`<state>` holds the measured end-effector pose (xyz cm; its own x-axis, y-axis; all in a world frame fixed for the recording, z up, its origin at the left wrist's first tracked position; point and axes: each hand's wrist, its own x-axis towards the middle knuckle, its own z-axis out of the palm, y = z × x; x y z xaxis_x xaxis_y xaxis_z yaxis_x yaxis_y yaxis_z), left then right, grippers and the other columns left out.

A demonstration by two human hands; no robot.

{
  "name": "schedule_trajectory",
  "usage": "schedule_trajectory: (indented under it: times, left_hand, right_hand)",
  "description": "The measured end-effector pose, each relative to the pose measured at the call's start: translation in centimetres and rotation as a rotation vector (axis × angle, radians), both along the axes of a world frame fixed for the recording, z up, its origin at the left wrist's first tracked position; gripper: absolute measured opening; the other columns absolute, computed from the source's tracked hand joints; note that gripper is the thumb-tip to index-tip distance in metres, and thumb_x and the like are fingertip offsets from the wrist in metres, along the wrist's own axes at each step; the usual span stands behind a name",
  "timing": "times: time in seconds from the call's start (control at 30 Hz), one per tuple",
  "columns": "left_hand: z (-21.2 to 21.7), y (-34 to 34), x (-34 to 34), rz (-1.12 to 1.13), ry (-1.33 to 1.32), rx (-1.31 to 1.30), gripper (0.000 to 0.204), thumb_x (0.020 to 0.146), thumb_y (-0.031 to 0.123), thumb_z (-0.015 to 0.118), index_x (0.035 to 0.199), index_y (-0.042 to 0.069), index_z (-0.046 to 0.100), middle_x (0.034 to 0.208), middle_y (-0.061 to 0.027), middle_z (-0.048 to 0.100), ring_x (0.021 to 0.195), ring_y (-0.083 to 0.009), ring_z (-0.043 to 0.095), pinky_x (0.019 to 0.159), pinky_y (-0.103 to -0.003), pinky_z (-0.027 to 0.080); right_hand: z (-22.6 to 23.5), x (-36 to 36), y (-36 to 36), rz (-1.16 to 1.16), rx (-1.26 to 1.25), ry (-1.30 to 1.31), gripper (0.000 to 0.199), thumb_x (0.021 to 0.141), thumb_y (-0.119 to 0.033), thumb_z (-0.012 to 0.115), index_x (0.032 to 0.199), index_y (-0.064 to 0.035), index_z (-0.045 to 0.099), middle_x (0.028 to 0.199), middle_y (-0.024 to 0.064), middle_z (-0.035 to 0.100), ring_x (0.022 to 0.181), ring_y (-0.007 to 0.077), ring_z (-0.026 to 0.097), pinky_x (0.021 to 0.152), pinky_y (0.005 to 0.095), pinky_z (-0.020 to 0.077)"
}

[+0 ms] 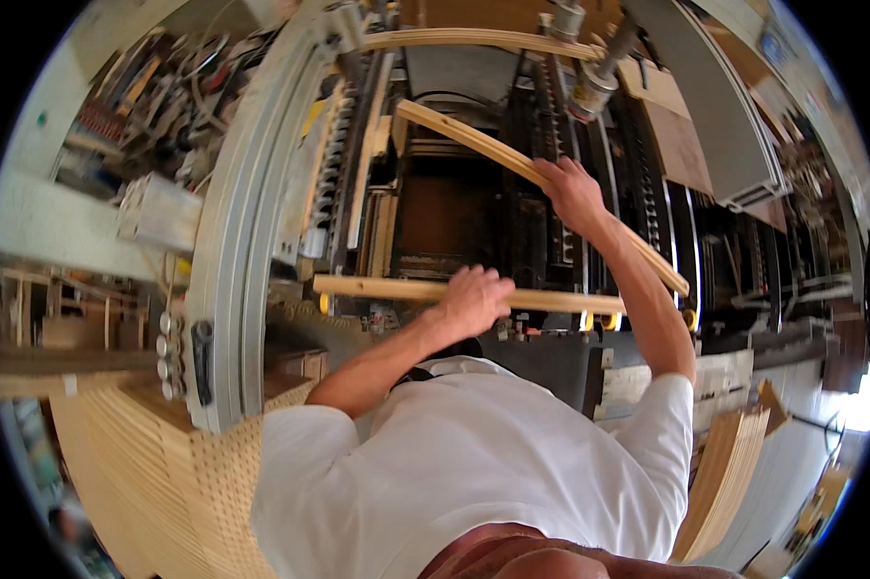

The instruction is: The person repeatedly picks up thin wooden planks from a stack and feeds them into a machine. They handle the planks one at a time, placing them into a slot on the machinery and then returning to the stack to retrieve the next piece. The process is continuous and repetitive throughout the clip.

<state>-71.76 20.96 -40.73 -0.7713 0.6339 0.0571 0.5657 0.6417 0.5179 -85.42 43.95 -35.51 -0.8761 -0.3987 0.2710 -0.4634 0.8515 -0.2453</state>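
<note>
My left hand (477, 293) is closed over the middle of a pale wooden strip (382, 288). That strip lies crosswise at the near end of a machine with dark rails, close to my body. Farther off, my right hand (574, 193) grips a second wooden strip (469, 139), its fingers wrapped over the top. This one slants from the far left to the near right, and my right forearm covers part of it. At the far end another wooden strip (483, 39) lies across the machine, touched by neither hand.
Toothed dark rails (652, 183) run away from me on the machine. A grey metal beam (261, 203) stands at left, another metal profile (715, 106) at upper right. Stacked wooden strips (145, 463) lie at lower left, more boards (729, 473) at lower right. Cluttered shelving (155, 87) fills the upper left.
</note>
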Motion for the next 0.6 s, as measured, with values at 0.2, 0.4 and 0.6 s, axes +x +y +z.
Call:
schedule_trajectory:
  times: [0.2, 0.4, 0.6]
  left_hand:
    - [1.9, -1.6, 7.9, 0.280, -0.228, 0.026, 0.031, 0.082, 0.023, 0.074, 0.109, 0.010, 0.066, 0.097, -0.0116, 0.063, 0.101, -0.0334, 0.057, 0.088, -0.047, 0.045]
    - [2.0, -4.9, 14.1, 0.623, -0.277, 0.079, 0.033, 0.077, 0.018, 0.077, 0.107, 0.008, 0.069, 0.100, -0.0129, 0.067, 0.100, -0.0348, 0.061, 0.085, -0.045, 0.049]
    - [0.7, -6.7, 20.5, 0.946, -0.283, 0.102, 0.033, 0.076, 0.019, 0.078, 0.105, 0.005, 0.070, 0.096, -0.0159, 0.068, 0.092, -0.0365, 0.063, 0.080, -0.044, 0.050]
  right_hand:
    - [-6.2, -12.9, -7.3, 0.170, 0.089, 0.089, 0.038, 0.086, -0.007, 0.059, 0.122, -0.0155, 0.062, 0.105, 0.0130, 0.061, 0.101, 0.0367, 0.059, 0.085, 0.0446, 0.0522]
    - [-9.1, -21.2, -8.2, -0.062, 0.107, 0.159, 0.020, 0.087, -0.020, 0.062, 0.106, -0.0141, 0.065, 0.098, 0.0132, 0.065, 0.096, 0.0357, 0.064, 0.083, 0.0479, 0.0528]
    - [-8.7, -21.7, -7.4, -0.005, 0.090, 0.214, 0.020, 0.088, -0.026, 0.063, 0.103, -0.0138, 0.065, 0.097, 0.0128, 0.066, 0.096, 0.0352, 0.064, 0.081, 0.0486, 0.0511]
